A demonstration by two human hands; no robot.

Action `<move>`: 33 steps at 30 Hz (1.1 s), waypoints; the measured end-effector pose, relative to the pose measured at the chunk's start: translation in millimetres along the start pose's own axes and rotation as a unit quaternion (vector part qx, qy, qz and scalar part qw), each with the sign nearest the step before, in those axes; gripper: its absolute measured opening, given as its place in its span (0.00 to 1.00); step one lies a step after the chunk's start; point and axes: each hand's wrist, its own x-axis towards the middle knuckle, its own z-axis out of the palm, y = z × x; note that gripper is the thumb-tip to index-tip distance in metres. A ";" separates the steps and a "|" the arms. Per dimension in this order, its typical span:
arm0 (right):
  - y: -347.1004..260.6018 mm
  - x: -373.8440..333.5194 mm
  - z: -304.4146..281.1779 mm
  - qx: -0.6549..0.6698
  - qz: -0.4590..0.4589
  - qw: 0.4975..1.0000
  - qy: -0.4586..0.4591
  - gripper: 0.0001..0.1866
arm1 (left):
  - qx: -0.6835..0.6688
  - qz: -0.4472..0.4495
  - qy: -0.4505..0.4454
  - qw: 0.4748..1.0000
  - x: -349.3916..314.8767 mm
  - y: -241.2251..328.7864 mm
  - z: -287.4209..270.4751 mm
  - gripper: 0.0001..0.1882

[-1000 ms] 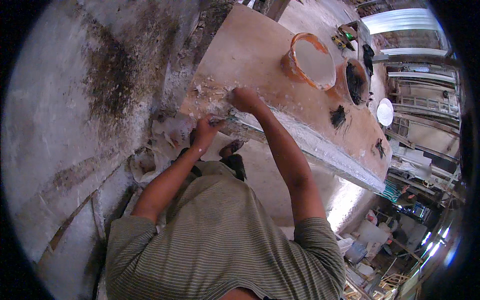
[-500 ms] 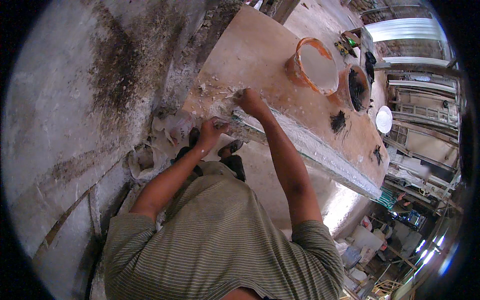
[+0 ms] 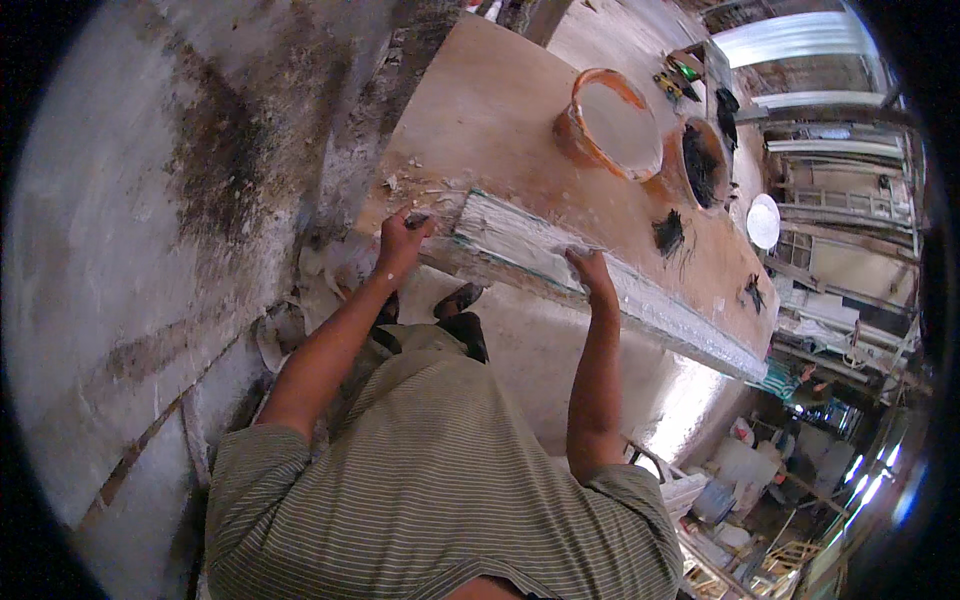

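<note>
A long, narrow strip coated in white plaster [image 3: 520, 236], with thin greenish edges, lies along the near edge of the brown table [image 3: 480, 110]. By its left end, at the table's edge, is my left hand [image 3: 400, 246], fingers closed around a small dark piece too unclear to name. My right hand [image 3: 592, 274] rests farther right along the strip, its fingers curled in at the plaster surface. Whether that hand grips anything is hidden. White crumbs and scraps [image 3: 408, 184] lie on the board beyond my left hand.
An orange-rimmed bucket [image 3: 568, 140] of pale liquid stands on the table. Beside it is a second bucket holding dark fibres [image 3: 703, 168]. Dark fibre tufts [image 3: 668, 233] lie nearby. A stained wall [image 3: 130, 250] rises at left. A round white object [image 3: 763, 221] is at the far right.
My right hand has moved right from the scraps beyond the strip's left end to partway along the strip. My left hand has shifted slightly left and away from me.
</note>
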 end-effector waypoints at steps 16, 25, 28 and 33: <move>-80.2 -85.9 121.4 -0.258 -0.361 0.896 0.012 0.41 | 0.031 0.043 0.017 0.998 29.4 13.5 3.1 0.14; -80.7 -80.7 126.8 -0.272 -0.441 0.855 0.031 0.38 | -0.010 0.016 0.024 1.000 25.7 15.3 1.8 0.15; -92.0 -79.1 129.3 -0.282 -0.452 0.846 0.038 0.37 | 0.018 0.001 0.049 0.999 23.8 12.3 0.9 0.15; -107.7 -75.8 129.3 -0.292 -0.350 0.890 -0.003 0.39 | 0.005 0.008 0.031 0.999 19.1 21.3 7.1 0.14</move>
